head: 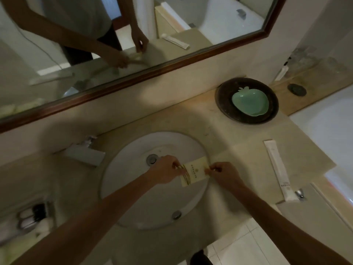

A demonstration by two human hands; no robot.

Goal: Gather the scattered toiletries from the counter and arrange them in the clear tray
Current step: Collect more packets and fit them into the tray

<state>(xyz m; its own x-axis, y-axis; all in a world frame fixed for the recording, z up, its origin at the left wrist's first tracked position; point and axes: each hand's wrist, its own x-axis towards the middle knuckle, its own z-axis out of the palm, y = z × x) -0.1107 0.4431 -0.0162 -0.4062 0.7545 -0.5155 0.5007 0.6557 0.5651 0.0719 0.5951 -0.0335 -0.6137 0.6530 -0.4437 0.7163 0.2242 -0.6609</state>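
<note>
A small cream toiletry packet (194, 172) with gold lines is held over the right side of the white sink (133, 188). My left hand (165, 170) pinches its left edge and my right hand (222, 174) pinches its right edge. A long white sachet (278, 169) lies flat on the counter to the right. Another white sachet (280, 73) leans in the far right corner. At the left edge sits a clear tray (34, 217), blurred, with white and dark items in it.
A dark round plate (223, 104) bearing a mint apple-shaped dish (250, 102) sits at the back right. A chrome tap (84, 152) stands left of the sink. A wood-framed mirror (172, 62) runs along the wall. A bathtub edge (324, 121) borders the counter's right.
</note>
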